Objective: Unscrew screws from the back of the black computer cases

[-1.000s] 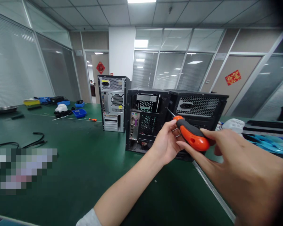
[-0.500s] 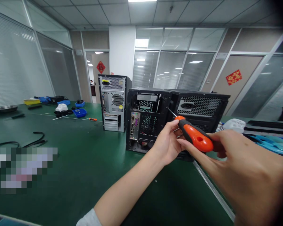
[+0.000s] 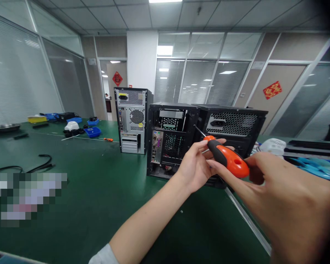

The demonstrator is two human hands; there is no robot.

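Observation:
An orange-and-black screwdriver [image 3: 231, 157] is held in both hands. Its tip touches the rear edge of an open black computer case [image 3: 191, 119], near the upper right of that panel. My left hand [image 3: 195, 165] steadies the front of the screwdriver, thumb and index finger at the orange collar, with other fingers extended behind the handle. My right hand [image 3: 272, 187] grips the back end of the handle between thumb and fingers. Whether a screw sits under the tip is too small to tell.
A second black case [image 3: 233, 123] stands against the right of the open one, and a silver-backed computer tower [image 3: 132, 121] to its left. Blue trays [image 3: 92, 132], another orange screwdriver [image 3: 108, 139] and black cables [image 3: 41, 163] lie leftward on the green table [image 3: 99, 190].
The screwdriver handle has turned about its long axis, showing more orange on its upper side. Some left-hand fingers now stick out behind it. The tip stays at the same spot.

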